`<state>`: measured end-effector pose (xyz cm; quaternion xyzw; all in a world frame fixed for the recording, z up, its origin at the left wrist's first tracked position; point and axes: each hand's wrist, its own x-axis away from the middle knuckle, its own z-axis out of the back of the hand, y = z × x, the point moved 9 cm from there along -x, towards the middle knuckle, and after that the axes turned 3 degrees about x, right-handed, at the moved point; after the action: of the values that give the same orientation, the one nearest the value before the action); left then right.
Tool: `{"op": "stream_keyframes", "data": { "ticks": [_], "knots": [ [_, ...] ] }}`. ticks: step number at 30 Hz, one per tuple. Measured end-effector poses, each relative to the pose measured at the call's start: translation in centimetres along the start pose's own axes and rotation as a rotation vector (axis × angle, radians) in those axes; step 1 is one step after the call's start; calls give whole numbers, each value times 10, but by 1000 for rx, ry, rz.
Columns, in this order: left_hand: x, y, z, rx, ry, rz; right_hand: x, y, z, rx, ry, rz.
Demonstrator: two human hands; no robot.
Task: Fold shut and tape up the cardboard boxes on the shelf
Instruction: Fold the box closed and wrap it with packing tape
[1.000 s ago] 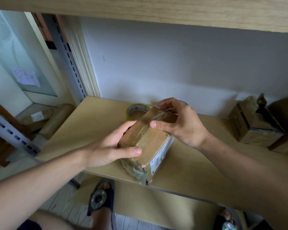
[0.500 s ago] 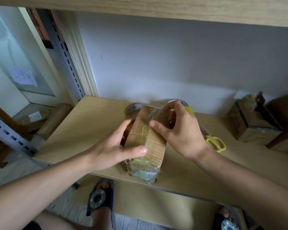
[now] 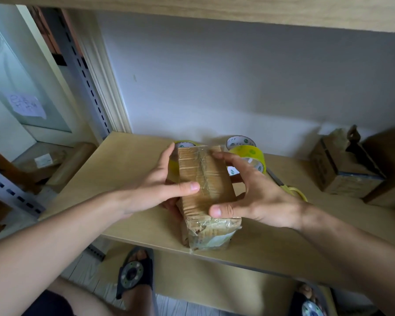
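Taped cardboard box at the front edge of the wooden shelf, left hand and right hand gripping its sides, fingers curled round it, tape rolls and yellow scissors just behind, another box far right

A small brown cardboard box, flaps shut under clear tape, lies lengthwise between both grips on the shelf.

The box sits centre frame on the shelf; tape rolls behind it; a second box at right.
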<state>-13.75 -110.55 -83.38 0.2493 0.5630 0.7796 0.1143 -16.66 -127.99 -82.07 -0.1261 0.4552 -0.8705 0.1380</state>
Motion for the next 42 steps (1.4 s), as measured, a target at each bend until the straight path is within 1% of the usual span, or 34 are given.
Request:
{"op": "stream_keyframes", "data": {
  "ticks": [2,6,9,12,17,21,24,28,30,33,35,40,42],
  "knots": [
    [-6,2,3,-6,12,-7,1,-2,0,-21,0,2],
    [-12,6,-1,-10,21,-46,3,-6,-1,-150,1,-8],
    [-14,2,-1,38,42,-63,-1,-5,-1,-186,26,-40],
    [-15,-1,1,55,62,-60,-10,-5,-3,-273,32,-59],
    [-19,-6,8,56,128,-62,-22,-5,3,-188,90,-109],
    [-20,-7,11,34,157,-82,-24,-2,4,-220,101,-158],
    [-22,-5,12,-3,185,-111,-25,5,9,-194,118,-196],
    [-28,0,14,-35,227,-120,-25,4,8,-194,56,-244],
    [-32,9,11,-45,190,-112,-24,9,8,-189,26,-273],
    [-40,23,4,-121,77,-105,-23,19,16,-182,71,-306],
    [-44,28,5,-190,43,-97,-25,17,18,-180,95,-309],
    [-45,24,8,-147,21,-64,-36,16,25,-177,168,-316],
    [-47,27,8,-183,36,-86,-39,16,27,-197,197,-308]
  ]
}}
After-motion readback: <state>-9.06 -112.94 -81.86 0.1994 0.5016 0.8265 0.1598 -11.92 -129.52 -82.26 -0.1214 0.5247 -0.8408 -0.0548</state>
